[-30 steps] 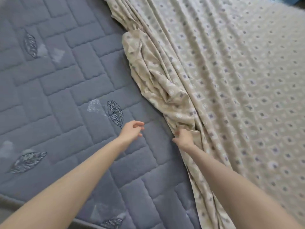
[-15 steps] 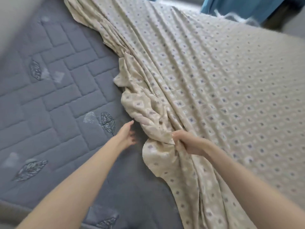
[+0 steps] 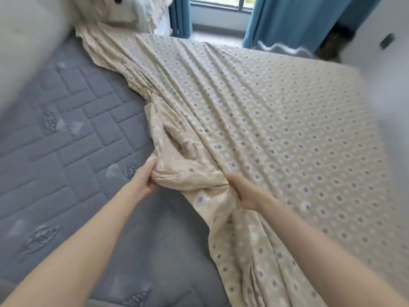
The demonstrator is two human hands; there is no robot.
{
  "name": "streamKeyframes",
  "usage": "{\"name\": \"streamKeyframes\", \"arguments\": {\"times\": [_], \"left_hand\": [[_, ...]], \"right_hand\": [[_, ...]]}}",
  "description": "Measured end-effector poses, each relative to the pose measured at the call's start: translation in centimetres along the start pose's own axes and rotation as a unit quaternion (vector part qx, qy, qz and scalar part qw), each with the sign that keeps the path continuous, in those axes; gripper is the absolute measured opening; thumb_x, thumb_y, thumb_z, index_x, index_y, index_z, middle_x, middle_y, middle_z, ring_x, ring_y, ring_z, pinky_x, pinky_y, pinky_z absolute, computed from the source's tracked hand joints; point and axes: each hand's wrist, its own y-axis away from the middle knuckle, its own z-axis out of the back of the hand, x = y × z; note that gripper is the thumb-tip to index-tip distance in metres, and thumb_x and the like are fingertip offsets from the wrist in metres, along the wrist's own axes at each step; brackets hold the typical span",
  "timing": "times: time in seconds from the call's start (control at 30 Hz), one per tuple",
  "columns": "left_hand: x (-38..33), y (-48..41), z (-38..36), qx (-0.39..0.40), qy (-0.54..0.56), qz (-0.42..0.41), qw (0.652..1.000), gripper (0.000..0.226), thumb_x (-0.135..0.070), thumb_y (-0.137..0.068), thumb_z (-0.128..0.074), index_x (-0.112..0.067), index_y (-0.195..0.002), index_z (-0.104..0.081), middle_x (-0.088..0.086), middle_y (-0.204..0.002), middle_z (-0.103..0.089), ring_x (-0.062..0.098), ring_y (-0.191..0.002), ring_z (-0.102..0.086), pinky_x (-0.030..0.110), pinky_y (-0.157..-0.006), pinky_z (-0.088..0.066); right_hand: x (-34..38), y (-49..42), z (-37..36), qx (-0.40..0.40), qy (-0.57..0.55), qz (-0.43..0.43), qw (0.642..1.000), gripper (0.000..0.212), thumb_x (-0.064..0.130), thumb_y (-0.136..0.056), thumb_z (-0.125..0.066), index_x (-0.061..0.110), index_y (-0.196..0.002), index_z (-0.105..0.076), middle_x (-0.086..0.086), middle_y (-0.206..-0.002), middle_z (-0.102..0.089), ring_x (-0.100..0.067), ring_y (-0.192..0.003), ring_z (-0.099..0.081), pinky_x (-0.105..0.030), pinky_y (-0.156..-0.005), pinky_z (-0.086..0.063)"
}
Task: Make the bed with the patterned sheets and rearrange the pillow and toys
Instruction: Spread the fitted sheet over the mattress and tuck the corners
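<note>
No text, label, brand or number can be read anywhere. The patterned sheet (image 3: 276, 129) bears only repeated dots and diamond shapes, and the grey mattress (image 3: 66, 151) only stitched leaf motifs. A small dark plate (image 3: 386, 41) on the far-right wall is too blurred to tell.

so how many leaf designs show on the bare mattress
4 leaf designs: one far left, one beside the left hand, one lower left, one at the bottom edge. The sheet may hide more.

Left hand (image 3: 143, 181) and right hand (image 3: 244, 192) outstretched side by side, fingers (image 3: 152, 166) of each curled round sheet (image 3: 265, 129)
</note>
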Motion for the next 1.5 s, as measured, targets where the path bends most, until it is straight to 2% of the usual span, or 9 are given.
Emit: {"name": "streamKeyframes", "arguments": {"times": [0.27, 0.43, 0.63, 0.8, 0.97, 1.13, 1.23, 1.33, 1.5], "left_hand": [[-6.2, 4.8, 8.3, -0.117, -0.196, -0.212, 0.95, 0.015, -0.014, -0.079, -0.067, -0.016, -0.067, -0.057, 0.003, -0.07, -0.062, 0.015, -0.063, -0.055, 0.026, -0.056, -0.042], [-10.7, 5.4, 11.8, -0.085, -0.378, -0.295, 0.874, 0.023, -0.022, -0.075, -0.056, -0.014, -0.058, -0.043, 0.001, -0.058, -0.044, 0.016, -0.056, -0.037, 0.031, -0.056, -0.029], [-16.0, 4.5, 15.9, 0.047, -0.509, -0.237, 0.826, 0.069, -0.059, -0.075, -0.068, -0.028, -0.119, -0.026, -0.009, -0.109, -0.041, 0.014, -0.097, -0.051, 0.026, -0.069, -0.038], [-20.7, 5.5, 21.7, 0.227, -0.836, -0.185, 0.465, 0.11, -0.046, -0.064, -0.083, -0.054, -0.143, -0.006, 0.003, -0.132, -0.023, 0.026, -0.123, -0.04, 0.033, -0.099, -0.038], [-22.5, 6.6, 25.3, 0.076, -0.914, -0.301, 0.26, 0.03, -0.007, -0.088, -0.046, -0.022, -0.114, -0.052, 0.009, -0.121, -0.045, 0.028, -0.094, -0.056, 0.034, -0.072, -0.043], [-24.2, 5.5, 27.8, 0.166, -0.841, -0.3, 0.418, 0.017, -0.007, -0.083, -0.046, -0.011, -0.067, -0.043, 0.007, -0.068, -0.046, 0.021, -0.069, -0.044, 0.031, -0.061, -0.031], [-25.0, 5.2, 29.1, 0.211, -0.749, -0.305, 0.548, 0.015, -0.008, -0.085, -0.046, -0.008, -0.09, -0.061, 0.003, -0.089, -0.066, 0.016, -0.084, -0.058, 0.03, -0.073, -0.043], [-24.9, 5.3, 30.3, 0.245, -0.698, -0.294, 0.606, 0.015, -0.015, -0.092, -0.049, -0.022, -0.094, -0.062, -0.007, -0.097, -0.065, 0.014, -0.097, -0.059, 0.025, -0.08, -0.043], [-25.8, 6.1, 32.5, 0.263, -0.742, -0.194, 0.585, 0.042, -0.068, -0.063, -0.072, -0.039, -0.089, -0.057, -0.021, -0.086, -0.066, -0.002, -0.079, -0.062, 0.018, -0.068, -0.049]], "right_hand": [[0.0, -0.5, -7.8, -0.21, 0.201, 0.082, 0.953, 0.042, 0.043, -0.088, -0.043, 0.01, -0.101, -0.066, -0.005, -0.101, -0.069, -0.025, -0.095, -0.064, -0.04, -0.089, -0.049], [0.7, -1.0, -13.4, -0.168, 0.402, 0.092, 0.895, 0.033, 0.034, -0.094, -0.041, 0.019, -0.066, -0.034, 0.005, -0.068, -0.037, -0.012, -0.061, -0.036, -0.026, -0.056, -0.027], [0.4, -2.3, -21.1, -0.198, 0.479, 0.11, 0.848, 0.027, -0.001, -0.081, -0.042, 0.017, -0.066, -0.03, 0.002, -0.068, -0.037, -0.012, -0.06, -0.035, -0.023, -0.051, -0.024], [-0.7, -4.1, -29.0, -0.239, 0.359, 0.158, 0.888, 0.031, -0.016, -0.071, -0.033, 0.014, -0.064, -0.042, -0.004, -0.066, -0.054, -0.018, -0.07, -0.058, -0.036, -0.075, -0.052], [-1.6, -6.8, -35.5, -0.182, 0.458, 0.089, 0.866, 0.031, 0.004, -0.082, -0.051, 0.014, -0.112, -0.055, -0.005, -0.122, -0.058, -0.021, -0.114, -0.055, -0.034, -0.096, -0.048], [-2.4, -9.6, -39.6, -0.161, 0.523, 0.09, 0.832, 0.104, 0.039, -0.071, -0.078, 0.021, -0.151, -0.014, -0.004, -0.156, -0.018, -0.027, -0.142, -0.023, -0.04, -0.114, -0.028], [-2.3, -11.1, -41.1, -0.215, 0.511, 0.133, 0.822, 0.076, 0.036, -0.076, -0.073, 0.015, -0.141, -0.038, -0.008, -0.141, -0.043, -0.028, -0.128, -0.044, -0.04, -0.103, -0.042], [-1.2, -11.3, -41.7, -0.285, 0.473, 0.148, 0.82, 0.017, 0.019, -0.087, -0.054, 0.007, -0.098, -0.059, -0.008, -0.101, -0.061, -0.028, -0.099, -0.059, -0.032, -0.081, -0.049], [0.4, -10.3, -41.9, -0.211, 0.52, 0.082, 0.824, 0.029, 0.012, -0.084, -0.046, 0.003, -0.108, -0.059, -0.012, -0.11, -0.061, -0.028, -0.102, -0.057, -0.038, -0.091, -0.047]]}}
